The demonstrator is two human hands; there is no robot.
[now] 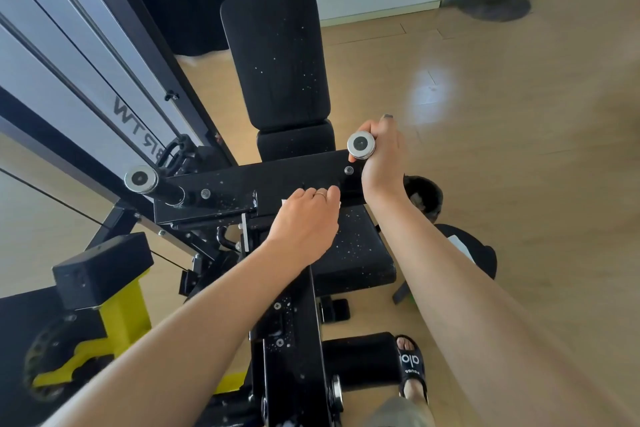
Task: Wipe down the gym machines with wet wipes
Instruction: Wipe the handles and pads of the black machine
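White wipe: our left hand curls fingers over it on the black crossbar.
Right hand: wraps the chrome-capped handle.
Next: we judge, sweep left.

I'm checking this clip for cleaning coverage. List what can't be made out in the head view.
- Wet wipe: only white edges show; the left hand covers the rest.
- Right handle grip: hidden by the right hand; only its chrome end cap shows.
- Panel lettering: partly blocked by the frame.
- Yellow part: runs off the bottom edge.
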